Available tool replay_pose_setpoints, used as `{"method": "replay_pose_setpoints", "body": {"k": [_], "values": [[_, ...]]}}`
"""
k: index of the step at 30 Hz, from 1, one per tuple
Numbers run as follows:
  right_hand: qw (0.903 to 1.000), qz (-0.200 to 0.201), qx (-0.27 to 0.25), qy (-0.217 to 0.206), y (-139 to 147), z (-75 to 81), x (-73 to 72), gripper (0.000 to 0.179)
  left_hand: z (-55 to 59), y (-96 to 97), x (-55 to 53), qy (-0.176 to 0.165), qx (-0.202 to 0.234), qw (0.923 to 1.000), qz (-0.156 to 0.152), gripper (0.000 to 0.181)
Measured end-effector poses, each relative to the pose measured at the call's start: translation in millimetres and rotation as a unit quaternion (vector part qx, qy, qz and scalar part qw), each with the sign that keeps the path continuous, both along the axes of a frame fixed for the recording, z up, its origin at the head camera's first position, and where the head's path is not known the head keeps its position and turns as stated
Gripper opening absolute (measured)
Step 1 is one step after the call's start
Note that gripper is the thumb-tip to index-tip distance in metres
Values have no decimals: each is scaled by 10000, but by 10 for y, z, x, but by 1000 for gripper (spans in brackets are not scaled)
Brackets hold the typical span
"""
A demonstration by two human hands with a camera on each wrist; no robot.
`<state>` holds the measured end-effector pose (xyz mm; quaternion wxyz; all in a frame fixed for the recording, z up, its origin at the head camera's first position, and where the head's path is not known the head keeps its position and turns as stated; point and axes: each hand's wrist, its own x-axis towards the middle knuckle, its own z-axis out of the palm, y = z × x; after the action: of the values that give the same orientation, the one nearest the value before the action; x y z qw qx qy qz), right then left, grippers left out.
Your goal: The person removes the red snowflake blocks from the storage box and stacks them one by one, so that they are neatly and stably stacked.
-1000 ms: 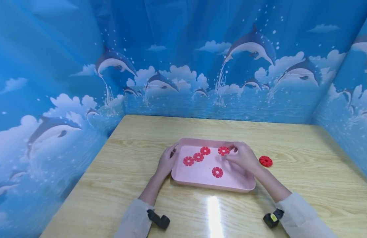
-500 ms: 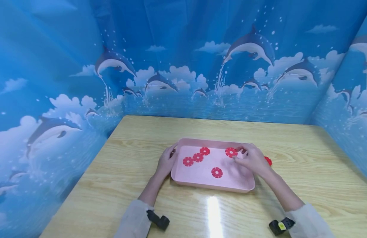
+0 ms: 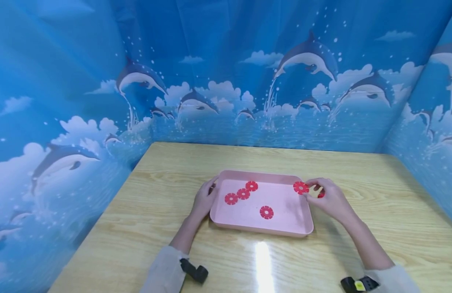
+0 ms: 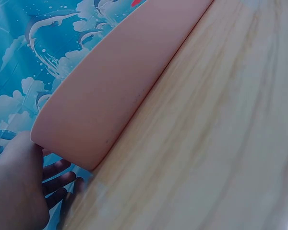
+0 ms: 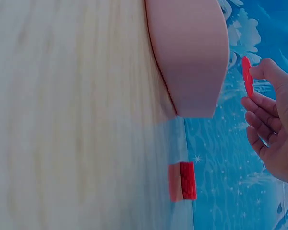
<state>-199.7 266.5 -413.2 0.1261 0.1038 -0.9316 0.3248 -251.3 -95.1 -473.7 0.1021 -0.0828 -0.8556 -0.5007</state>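
A pink tray point(image 3: 262, 230) lies on the table, with several red notched discs inside, among them a single disc point(image 3: 267, 212) near its front. My left hand point(image 3: 205, 198) holds the tray's left end; in the left wrist view the hand point(image 4: 19, 182) has its thumb hidden behind the rim and its other fingers outside the wall. Between thumb and fingertips my right hand point(image 3: 330, 198) pinches another red notched disc point(image 3: 301, 187), over the tray's right rim. The right wrist view shows this disc point(image 5: 247, 76) edge-on, raised above the tray.
A short stack of red discs point(image 5: 188, 180) stands on the table right of the tray, mostly hidden behind the right hand in the head view. The wooden table point(image 3: 167, 171) is backed by a blue dolphin-print curtain point(image 3: 226, 81).
My right hand has moved right with the pinched disc, from over the inside of the tray to its right rim, now covering most of the stack. The left hand stays put.
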Motion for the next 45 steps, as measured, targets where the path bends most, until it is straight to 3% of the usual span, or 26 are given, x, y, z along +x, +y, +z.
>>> {"method": "replay_pose_setpoints", "body": {"k": [14, 21, 32, 45], "values": [[9990, -218, -36, 392, 409, 18, 110, 32, 9, 4, 6, 91, 23, 9999, -52, 38], [9986, -257, -39, 456, 574, -66, 102, 32, 11, 12, 8, 107, 16, 9999, -59, 39], [9968, 72, -220, 759, 755, -265, 47, 30, 1, -5, -14, 96, -4, 9999, -71, 39], [9991, -86, -141, 383, 844, -447, 40, 33, -2, -12, -5, -25, 19, 10000, -43, 39]]}}
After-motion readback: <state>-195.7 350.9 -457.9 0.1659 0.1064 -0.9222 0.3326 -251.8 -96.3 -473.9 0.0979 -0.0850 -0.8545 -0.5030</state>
